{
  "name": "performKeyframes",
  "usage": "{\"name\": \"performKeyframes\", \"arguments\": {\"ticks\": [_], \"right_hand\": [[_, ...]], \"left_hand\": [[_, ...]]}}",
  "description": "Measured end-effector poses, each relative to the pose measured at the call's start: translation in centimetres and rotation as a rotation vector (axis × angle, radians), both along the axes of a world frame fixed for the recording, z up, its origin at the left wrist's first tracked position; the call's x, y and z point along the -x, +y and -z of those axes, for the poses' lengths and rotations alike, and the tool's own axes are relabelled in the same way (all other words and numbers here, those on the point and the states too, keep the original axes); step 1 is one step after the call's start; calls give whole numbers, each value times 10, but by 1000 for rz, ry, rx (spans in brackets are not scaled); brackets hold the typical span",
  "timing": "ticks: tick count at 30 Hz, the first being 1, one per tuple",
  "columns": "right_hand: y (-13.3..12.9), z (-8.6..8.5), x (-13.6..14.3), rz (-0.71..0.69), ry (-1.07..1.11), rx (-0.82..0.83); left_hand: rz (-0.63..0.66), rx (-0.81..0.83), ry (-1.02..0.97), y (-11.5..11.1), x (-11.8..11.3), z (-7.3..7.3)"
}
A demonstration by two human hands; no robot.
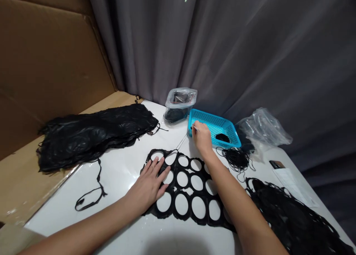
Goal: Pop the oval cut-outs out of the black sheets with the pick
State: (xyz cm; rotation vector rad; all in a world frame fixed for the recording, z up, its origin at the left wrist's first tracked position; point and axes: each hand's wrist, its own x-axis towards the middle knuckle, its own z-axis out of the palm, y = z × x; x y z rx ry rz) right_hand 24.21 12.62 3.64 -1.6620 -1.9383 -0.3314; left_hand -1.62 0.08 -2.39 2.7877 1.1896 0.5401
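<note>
A black sheet with rows of round openings [185, 191] lies flat on the white table. My left hand [150, 180] rests on its left part, fingers spread and pressing down. My right hand [201, 136] is raised beyond the sheet's far edge, fingers pinched on a thin silvery tool [196, 128] whose exact kind I cannot make out. Two strands of dark thread [183, 140] stretch from these fingertips to the sheet's far edge. My right forearm covers part of the sheet's right side.
A blue basket [236, 130] stands behind my right hand, beside a tangle of black cord [236, 159]. Black layered stacks lie left [97, 134] and right [292, 218]. Plastic bags [181, 99] and a loose black strip [91, 208] are around. A cardboard box [50, 51] and grey curtain [236, 43] bound the table.
</note>
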Motion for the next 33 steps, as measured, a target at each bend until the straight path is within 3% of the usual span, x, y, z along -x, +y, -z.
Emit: {"name": "performKeyframes", "arguments": {"ticks": [8, 13, 16, 19, 22, 26, 29, 33], "right_hand": [[10, -16, -14, 93, 61, -81], [11, -37, -31, 152, 358, -55], [4, -44, -32, 96, 464, 9], [-6, -33, -10, -31, 498, 152], [-22, -6, 28, -222, 593, 374], [-48, 27, 69, -497, 810, 688], [-62, 36, 81, -569, 860, 717], [-67, 33, 84, -641, 807, 714]], "left_hand": [[-9, -2, -5, 0, 1, 2], [-11, -20, 15, -1, 1, 3], [-7, -36, -4, 0, 3, 1], [-40, -64, -23, 1, 9, -5], [-95, -66, -18, -1, 17, -10], [-89, -64, 7, -7, 24, -6], [-89, -68, 44, -11, 25, -1], [-96, -54, 107, -13, 24, -1]]}}
